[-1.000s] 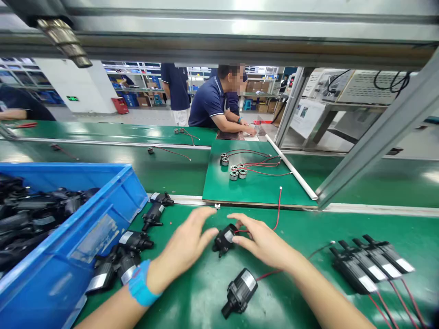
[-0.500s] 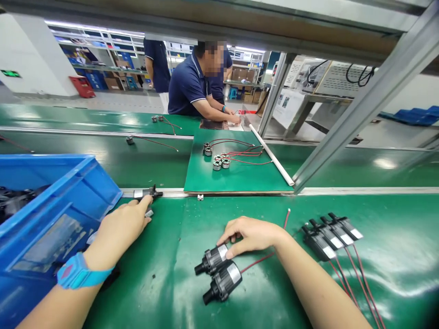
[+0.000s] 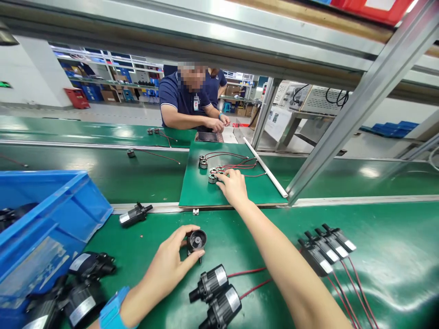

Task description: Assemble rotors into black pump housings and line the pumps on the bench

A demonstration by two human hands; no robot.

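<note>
Head view, left grip (image 3: 169,257) closed round black housing (image 3: 198,240), right grip (image 3: 234,187) unclear, labels (image 3: 233,299) unreadable

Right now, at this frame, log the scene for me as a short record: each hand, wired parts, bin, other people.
Left hand: grips a black housing, its open end showing
Right hand: fingertips at the metal rings on the raised board; whether one is gripped is unclear
Wired housings, near: two, side by side, red wires
Wired housings, right: row of four, red wires
Bin: blue, at left, black parts inside
Co-worker: across the bench, hands together beyond the board
</note>
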